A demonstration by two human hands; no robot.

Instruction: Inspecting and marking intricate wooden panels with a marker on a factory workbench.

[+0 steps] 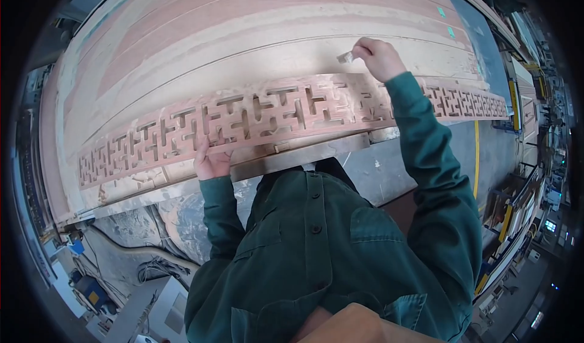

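A long reddish wooden fretwork panel (286, 109), cut through with a maze-like pattern, lies across the near part of a large work surface. My left hand (212, 162) grips its near edge left of the middle, with some fingertips up by the cut-outs. Raised over the panel's far side, my right hand (381, 59) pinches a small, flat, greyish-white piece (347, 57) between thumb and fingers. Its exact kind is too small to tell. My right forearm crosses over the panel and covers a part of it.
Beneath and beyond the panel spreads a dusty wooden sheet (219, 30) in pink and pale bands. A hose (134, 250) and cables lie on the floor at the left, near a blue-and-black machine (91, 291). A yellow floor line (476, 160) runs at the right, beside racks of boards.
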